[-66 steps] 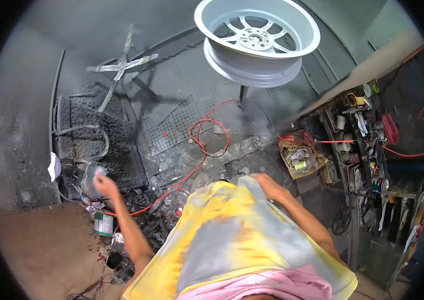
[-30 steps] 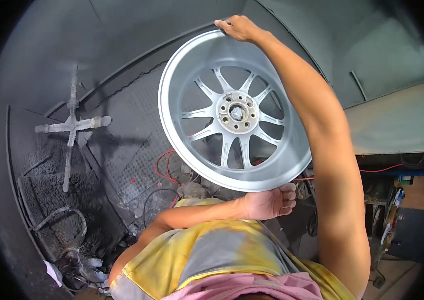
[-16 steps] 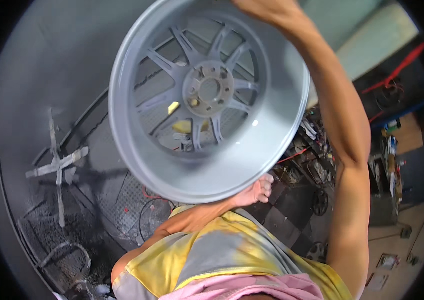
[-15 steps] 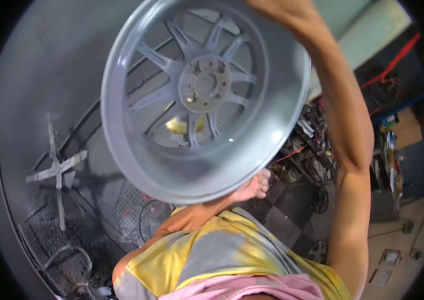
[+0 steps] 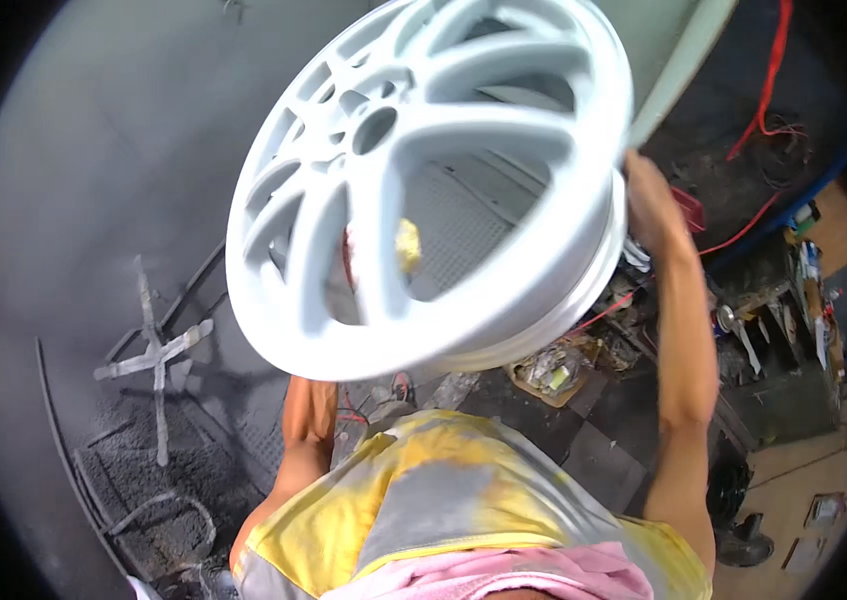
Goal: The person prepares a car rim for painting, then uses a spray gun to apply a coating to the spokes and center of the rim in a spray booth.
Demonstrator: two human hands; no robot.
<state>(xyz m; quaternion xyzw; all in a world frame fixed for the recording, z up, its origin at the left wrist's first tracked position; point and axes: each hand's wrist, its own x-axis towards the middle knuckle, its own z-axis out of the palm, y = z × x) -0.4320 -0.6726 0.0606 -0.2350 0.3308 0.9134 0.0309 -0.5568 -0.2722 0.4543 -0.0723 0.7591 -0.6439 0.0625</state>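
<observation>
A white alloy wheel rim (image 5: pixel 484 278) is held up, tilted, its spoked front turned toward me. My right hand (image 5: pixel 651 205) grips its back edge on the right, with the fingers partly hidden behind the metal. From below, my left forearm (image 5: pixel 310 408) reaches up behind the rim's lower left. The left hand itself is hidden by the rim, so its fingers do not show. Between the spokes, a yellow patch (image 5: pixel 408 246) shows beyond the wheel.
A grey cross-shaped stand (image 5: pixel 156 355) is at the left, near a dark curved hose (image 5: pixel 206 520). Cluttered shelves (image 5: pixel 794 330) run along the right. A red cord (image 5: pixel 772 75) hangs at the upper right. An open box of scraps (image 5: pixel 556 372) sits on the dark tiled floor.
The rim has turned over, from its grey hollow back to its white spoked front. My right hand has come down from the top to the right side; my left arm has shifted left.
</observation>
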